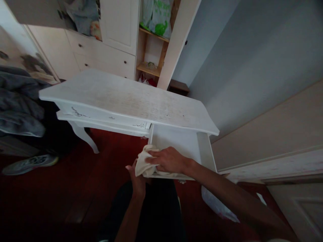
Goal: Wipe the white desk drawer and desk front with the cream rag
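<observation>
A white desk (121, 90) with a worn, smudged top has its right drawer (207, 148) pulled out toward me. My right hand (168, 159) reaches over the drawer and presses a cream cloth (143, 163) on its front left corner, fingers bent into the fabric. Against the outside of that same corner is my left hand (138, 181), gripping the drawer there. Its thumb side sticks out to the left, and the cloth covers some of its fingers. The white drawer bottom (176, 136) shows behind my right hand.
Behind the desk stands a white wardrobe (118, 27) with open doors and a green-and-white bag (160, 18) on a shelf. Grey clothing (20, 101) hangs at the left above a sneaker (30, 164). A plastic bag (218, 203) lies on the red floor, right of my legs.
</observation>
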A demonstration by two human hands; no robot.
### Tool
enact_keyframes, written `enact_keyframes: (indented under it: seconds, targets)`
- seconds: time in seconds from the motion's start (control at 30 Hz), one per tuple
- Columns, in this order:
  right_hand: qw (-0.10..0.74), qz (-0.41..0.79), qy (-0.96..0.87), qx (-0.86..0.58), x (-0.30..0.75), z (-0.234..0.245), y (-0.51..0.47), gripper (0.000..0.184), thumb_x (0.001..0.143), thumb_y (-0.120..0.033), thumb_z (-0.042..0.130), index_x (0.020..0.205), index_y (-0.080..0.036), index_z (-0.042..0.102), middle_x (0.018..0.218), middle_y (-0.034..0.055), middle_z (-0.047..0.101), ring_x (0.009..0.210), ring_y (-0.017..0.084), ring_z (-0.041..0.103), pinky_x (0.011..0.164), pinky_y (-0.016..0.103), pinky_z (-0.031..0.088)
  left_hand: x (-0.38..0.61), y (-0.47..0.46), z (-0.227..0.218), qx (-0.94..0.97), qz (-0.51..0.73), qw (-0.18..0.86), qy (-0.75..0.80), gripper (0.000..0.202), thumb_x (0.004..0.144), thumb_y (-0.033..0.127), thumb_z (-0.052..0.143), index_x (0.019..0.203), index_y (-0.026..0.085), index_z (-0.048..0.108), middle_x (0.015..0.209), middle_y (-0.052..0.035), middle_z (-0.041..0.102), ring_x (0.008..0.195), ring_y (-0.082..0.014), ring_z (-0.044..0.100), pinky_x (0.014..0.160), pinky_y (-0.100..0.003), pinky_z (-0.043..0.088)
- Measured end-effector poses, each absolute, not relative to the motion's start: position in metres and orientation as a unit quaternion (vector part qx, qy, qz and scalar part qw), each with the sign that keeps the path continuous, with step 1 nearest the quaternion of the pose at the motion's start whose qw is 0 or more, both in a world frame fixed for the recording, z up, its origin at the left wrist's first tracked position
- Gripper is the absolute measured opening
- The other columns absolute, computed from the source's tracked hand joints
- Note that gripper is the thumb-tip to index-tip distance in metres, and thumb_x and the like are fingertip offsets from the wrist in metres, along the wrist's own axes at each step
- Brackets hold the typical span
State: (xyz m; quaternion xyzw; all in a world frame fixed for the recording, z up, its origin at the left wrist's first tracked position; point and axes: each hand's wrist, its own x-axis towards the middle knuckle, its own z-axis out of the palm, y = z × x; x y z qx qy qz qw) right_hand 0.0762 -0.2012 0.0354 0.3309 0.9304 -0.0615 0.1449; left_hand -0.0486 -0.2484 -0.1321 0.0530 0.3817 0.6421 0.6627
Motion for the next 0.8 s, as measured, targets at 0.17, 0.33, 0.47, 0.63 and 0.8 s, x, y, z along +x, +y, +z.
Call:
enact_keyframes:
  seconds: [0.17, 0.33, 0.47, 0.63, 0.8]
  targets:
    - [0.172, -0.077, 0.944, 0.27, 0.068, 0.048, -0.224, 0.029, 0.099, -0.026, 0.051, 0.125, -0.03, 0.065, 0.139, 0.0024, 0.064, 0.087, 0.017, 0.071, 0.058, 0.025, 0.045, -0.059, -0.249, -0.136, -0.061, 0.618, 0.685, 0.381, 0.072, 0.077, 0.08, 0.058, 0.116, 0.02, 0.065, 0.1, -0.0089, 0.073, 0.085, -0.025, 0.072, 0.079, -0.039, 0.059]
    - [0.176, -0.129, 0.936, 0.276, 0.071, 0.065, -0.205, 0.034, 0.093, -0.024, 0.06, 0.125, -0.031, 0.066, 0.124, 0.0003, 0.072, 0.096, 0.018, 0.071, 0.065, 0.024, 0.046, -0.072, -0.246, -0.124, 0.002, 0.637, 0.608, 0.474, 0.06, 0.081, 0.069, 0.061, 0.119, 0.023, 0.059, 0.11, -0.0091, 0.069, 0.11, -0.0269, 0.067, 0.097, -0.04, 0.052]
    - [0.098, -0.117, 0.922, 0.357, 0.08, 0.073, -0.191, 0.045, 0.092, -0.023, 0.06, 0.137, -0.03, 0.06, 0.13, 0.0041, 0.07, 0.103, 0.021, 0.071, 0.074, 0.027, 0.051, -0.099, -0.255, -0.094, 0.082, 0.697, 0.533, 0.473, 0.062, 0.081, 0.055, 0.068, 0.133, 0.028, 0.049, 0.127, -0.0107, 0.065, 0.132, -0.025, 0.056, 0.116, -0.044, 0.036]
    - [-0.161, -0.081, 0.883, 0.433, 0.078, 0.074, -0.18, 0.051, 0.092, -0.022, 0.056, 0.142, -0.026, 0.057, 0.144, 0.0066, 0.062, 0.121, 0.023, 0.065, 0.096, 0.036, 0.053, -0.112, -0.272, -0.051, 0.098, 0.732, 0.521, 0.429, 0.057, 0.08, 0.048, 0.068, 0.132, 0.031, 0.052, 0.126, -0.0109, 0.067, 0.132, -0.0299, 0.056, 0.115, -0.057, 0.036]
    - [-0.442, -0.118, 0.791, 0.406, 0.057, 0.079, -0.156, 0.049, 0.091, -0.024, 0.056, 0.14, -0.026, 0.059, 0.139, 0.0036, 0.065, 0.13, 0.022, 0.059, 0.113, 0.043, 0.044, -0.095, -0.273, -0.058, 0.046, 0.669, 0.644, 0.369, 0.054, 0.078, 0.051, 0.07, 0.128, 0.033, 0.059, 0.127, -0.0081, 0.067, 0.133, -0.0291, 0.056, 0.118, -0.053, 0.035]
